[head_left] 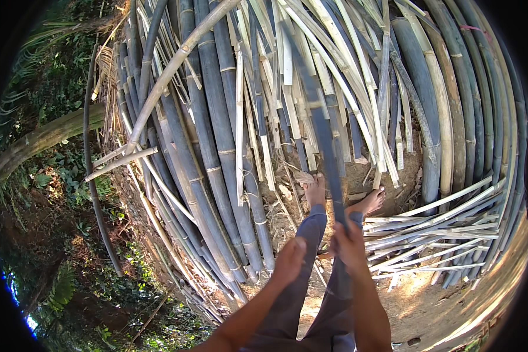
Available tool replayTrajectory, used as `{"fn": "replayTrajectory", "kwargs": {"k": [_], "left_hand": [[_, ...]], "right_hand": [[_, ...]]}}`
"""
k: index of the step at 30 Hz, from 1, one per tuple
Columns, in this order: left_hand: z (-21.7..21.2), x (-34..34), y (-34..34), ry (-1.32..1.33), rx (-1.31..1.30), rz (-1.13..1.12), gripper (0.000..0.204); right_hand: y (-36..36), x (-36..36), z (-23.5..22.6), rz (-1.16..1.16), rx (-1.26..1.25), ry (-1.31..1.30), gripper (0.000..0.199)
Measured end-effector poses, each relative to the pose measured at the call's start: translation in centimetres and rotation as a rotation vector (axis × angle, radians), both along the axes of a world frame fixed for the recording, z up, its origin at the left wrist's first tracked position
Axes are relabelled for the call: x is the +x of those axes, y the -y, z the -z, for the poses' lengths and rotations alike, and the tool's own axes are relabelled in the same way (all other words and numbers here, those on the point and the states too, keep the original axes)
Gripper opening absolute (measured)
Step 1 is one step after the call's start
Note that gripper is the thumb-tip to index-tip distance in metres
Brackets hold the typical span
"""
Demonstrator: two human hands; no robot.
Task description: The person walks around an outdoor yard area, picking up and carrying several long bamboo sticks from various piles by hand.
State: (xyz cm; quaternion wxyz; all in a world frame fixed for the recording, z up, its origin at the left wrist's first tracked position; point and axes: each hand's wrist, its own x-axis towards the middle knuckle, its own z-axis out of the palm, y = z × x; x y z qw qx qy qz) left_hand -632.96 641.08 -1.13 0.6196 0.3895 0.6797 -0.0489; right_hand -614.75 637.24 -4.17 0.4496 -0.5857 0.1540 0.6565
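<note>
A long dark bamboo strip (324, 132) runs from my right hand (349, 245) up toward the far pile, blurred along its length. The fingers of that hand are wrapped round its near end. My left hand (290, 259) hovers apart from the strip, left of it and over my leg. Its thumb points forward; the other fingers are tucked out of sight and smeared, so a grip cannot be made out. Beyond the hands, pale split bamboo strips (334, 76) lie in a loose heap, their near ends close to my bare feet (366, 202).
Thick dark bamboo poles (217, 135) lie lengthwise on the left, with more poles (460, 117) on the right. A pale pole (173, 67) slants across the left ones. Shorter strips (434, 234) lie crosswise at the right. Green undergrowth (53, 176) borders the far left.
</note>
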Motion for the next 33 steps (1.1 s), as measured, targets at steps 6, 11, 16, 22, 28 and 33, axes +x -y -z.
{"fn": "replayTrajectory", "kwargs": {"k": [6, 11, 16, 22, 28, 33], "left_hand": [[17.1, -6.3, -14.1, -0.281, 0.202, 0.313, 0.035], [31.2, -8.9, -25.2, -0.398, 0.427, 0.506, 0.028], [38.7, 1.9, -27.1, -0.064, 0.339, -0.119, 0.018], [39.7, 5.6, -31.1, -0.072, 0.263, -0.387, 0.034], [40.5, 5.2, -31.1, -0.001, 0.168, -0.625, 0.05], [40.2, 5.1, -31.1, 0.234, 0.143, -0.569, 0.056]], "right_hand": [[22.9, 6.2, -2.8, 0.004, -0.495, 0.795, 0.023], [33.2, 7.1, -0.4, 0.322, -0.891, 0.888, 0.033], [34.7, 7.4, 5.7, 0.563, -1.152, 0.886, 0.038], [32.7, 5.9, 13.4, 0.538, -1.019, 0.637, 0.07], [33.0, 1.0, 10.7, 0.302, -1.009, 0.544, 0.064], [33.8, -2.7, 9.5, 0.238, -0.99, 0.477, 0.061]]}}
